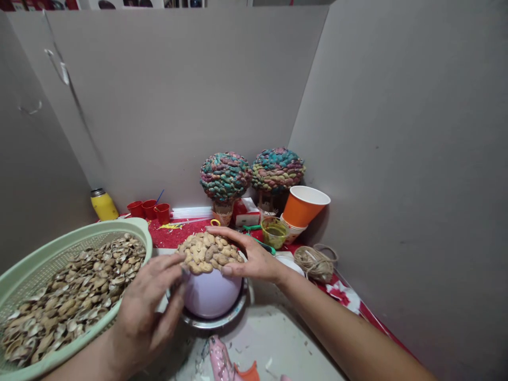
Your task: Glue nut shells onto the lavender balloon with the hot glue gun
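A pale purple balloon (213, 296) sits in a round metal bowl (234, 317), its top covered with peanut shells (206, 253). My right hand (250, 256) rests on the right side of the shell layer, thumb and fingers spread around its edge. At the left side of the balloon is my left hand (153, 304), fingertips close to the shells; whether it pinches something small is hidden. A pink glue gun (221, 360) lies just in front of the bowl.
A green basket (148, 238) of shells fills the left. Behind stand two colourful shell-covered balls (225, 177), red cups (162, 213), a yellow bottle (103, 205) and an orange paper cup (302, 207). Twine (315, 263) lies at right. Grey panels enclose the table.
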`<action>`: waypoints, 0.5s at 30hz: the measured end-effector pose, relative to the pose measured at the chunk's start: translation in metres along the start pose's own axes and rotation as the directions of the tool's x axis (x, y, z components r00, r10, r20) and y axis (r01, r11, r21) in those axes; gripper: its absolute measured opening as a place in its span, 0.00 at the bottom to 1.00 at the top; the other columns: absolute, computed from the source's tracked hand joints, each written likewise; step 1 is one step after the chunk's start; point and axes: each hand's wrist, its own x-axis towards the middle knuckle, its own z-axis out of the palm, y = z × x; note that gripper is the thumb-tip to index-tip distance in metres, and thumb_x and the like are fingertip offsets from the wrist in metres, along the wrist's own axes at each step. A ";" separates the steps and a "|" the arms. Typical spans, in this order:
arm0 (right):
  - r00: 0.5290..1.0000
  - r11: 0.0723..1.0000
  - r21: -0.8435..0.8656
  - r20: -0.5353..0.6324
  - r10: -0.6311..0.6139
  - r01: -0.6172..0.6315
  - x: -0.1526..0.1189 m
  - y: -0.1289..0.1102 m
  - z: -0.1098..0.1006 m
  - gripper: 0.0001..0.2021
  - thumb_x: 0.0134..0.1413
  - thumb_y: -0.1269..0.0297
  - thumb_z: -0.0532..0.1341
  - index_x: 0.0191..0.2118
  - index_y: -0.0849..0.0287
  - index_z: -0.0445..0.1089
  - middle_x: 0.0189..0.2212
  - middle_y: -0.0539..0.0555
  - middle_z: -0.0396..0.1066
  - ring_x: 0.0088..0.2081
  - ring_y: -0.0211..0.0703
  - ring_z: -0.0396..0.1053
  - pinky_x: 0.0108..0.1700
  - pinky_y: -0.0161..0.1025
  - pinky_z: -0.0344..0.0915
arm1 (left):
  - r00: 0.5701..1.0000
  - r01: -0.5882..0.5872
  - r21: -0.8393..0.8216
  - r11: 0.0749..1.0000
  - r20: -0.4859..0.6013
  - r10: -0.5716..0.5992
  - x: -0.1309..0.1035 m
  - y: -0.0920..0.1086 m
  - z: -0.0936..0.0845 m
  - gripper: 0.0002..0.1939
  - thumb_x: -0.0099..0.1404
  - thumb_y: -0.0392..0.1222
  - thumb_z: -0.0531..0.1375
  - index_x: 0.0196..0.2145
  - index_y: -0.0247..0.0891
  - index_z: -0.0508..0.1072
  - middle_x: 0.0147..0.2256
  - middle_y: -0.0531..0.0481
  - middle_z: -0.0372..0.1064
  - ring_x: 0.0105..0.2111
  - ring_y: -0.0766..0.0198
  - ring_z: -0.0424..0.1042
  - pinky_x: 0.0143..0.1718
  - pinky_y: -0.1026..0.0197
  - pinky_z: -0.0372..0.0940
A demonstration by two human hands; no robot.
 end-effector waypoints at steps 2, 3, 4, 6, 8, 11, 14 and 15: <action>1.000 0.998 0.070 0.001 0.008 -0.008 0.000 0.003 0.000 0.36 0.45 0.51 0.69 0.60 0.52 0.61 0.60 0.56 0.60 0.60 0.56 0.58 0.61 0.51 0.52 | 0.973 0.213 -0.086 0.973 -0.076 -0.220 0.003 0.001 0.004 0.19 0.64 0.30 0.56 0.51 0.43 0.66 0.51 0.43 0.70 0.53 0.56 0.68 0.56 0.47 0.62; 1.000 0.993 0.115 0.004 0.018 -0.018 -0.001 0.005 0.001 0.36 0.45 0.51 0.69 0.60 0.52 0.61 0.60 0.56 0.60 0.60 0.56 0.58 0.61 0.51 0.53 | 0.939 0.324 -0.120 0.939 -0.084 -0.335 0.004 0.000 0.008 0.17 0.66 0.33 0.55 0.52 0.43 0.66 0.53 0.43 0.68 0.55 0.56 0.66 0.58 0.46 0.60; 1.000 0.987 0.157 0.008 0.028 -0.029 -0.001 0.006 0.001 0.37 0.45 0.51 0.69 0.60 0.52 0.61 0.60 0.57 0.60 0.59 0.56 0.59 0.61 0.50 0.54 | 0.896 0.425 -0.147 0.893 -0.073 -0.438 0.006 -0.002 0.013 0.16 0.68 0.36 0.54 0.53 0.43 0.66 0.55 0.42 0.67 0.57 0.56 0.64 0.59 0.44 0.58; 0.999 0.974 0.222 0.019 0.043 -0.046 -0.002 0.010 0.002 0.38 0.44 0.50 0.70 0.61 0.53 0.60 0.59 0.57 0.61 0.59 0.57 0.59 0.60 0.51 0.54 | 0.814 0.570 -0.200 0.797 0.001 -0.581 0.007 -0.007 0.023 0.17 0.69 0.42 0.52 0.54 0.42 0.67 0.58 0.42 0.64 0.60 0.55 0.60 0.61 0.42 0.54; 0.998 0.967 0.247 0.037 0.049 -0.056 -0.002 0.014 0.002 0.39 0.43 0.48 0.70 0.61 0.52 0.60 0.59 0.57 0.61 0.59 0.57 0.59 0.60 0.51 0.55 | 0.760 0.642 -0.268 0.719 0.100 -0.642 0.008 -0.013 0.032 0.19 0.69 0.46 0.51 0.56 0.42 0.67 0.60 0.42 0.62 0.62 0.55 0.58 0.63 0.42 0.50; 0.998 0.976 0.213 0.060 0.037 -0.049 -0.001 0.015 -0.001 0.39 0.44 0.46 0.69 0.61 0.52 0.60 0.61 0.57 0.59 0.60 0.57 0.57 0.61 0.52 0.53 | 0.724 0.683 -0.355 0.638 0.211 -0.657 0.007 -0.018 0.041 0.22 0.70 0.49 0.50 0.57 0.41 0.67 0.60 0.41 0.63 0.61 0.56 0.59 0.63 0.43 0.49; 1.000 0.999 0.046 0.030 -0.004 0.002 0.000 0.003 -0.005 0.36 0.47 0.44 0.67 0.60 0.51 0.62 0.63 0.57 0.55 0.64 0.58 0.51 0.63 0.54 0.47 | 0.740 0.664 -0.370 0.649 0.208 -0.639 0.004 -0.018 0.042 0.21 0.69 0.49 0.51 0.56 0.41 0.68 0.58 0.42 0.65 0.60 0.56 0.60 0.62 0.43 0.51; 1.000 0.999 -0.030 -0.017 -0.024 0.023 -0.001 -0.004 -0.004 0.33 0.48 0.45 0.66 0.59 0.52 0.63 0.63 0.57 0.55 0.64 0.57 0.50 0.63 0.54 0.47 | 0.752 0.651 -0.365 0.666 0.191 -0.630 0.003 -0.018 0.042 0.21 0.69 0.48 0.51 0.56 0.42 0.69 0.58 0.42 0.66 0.60 0.56 0.61 0.62 0.43 0.52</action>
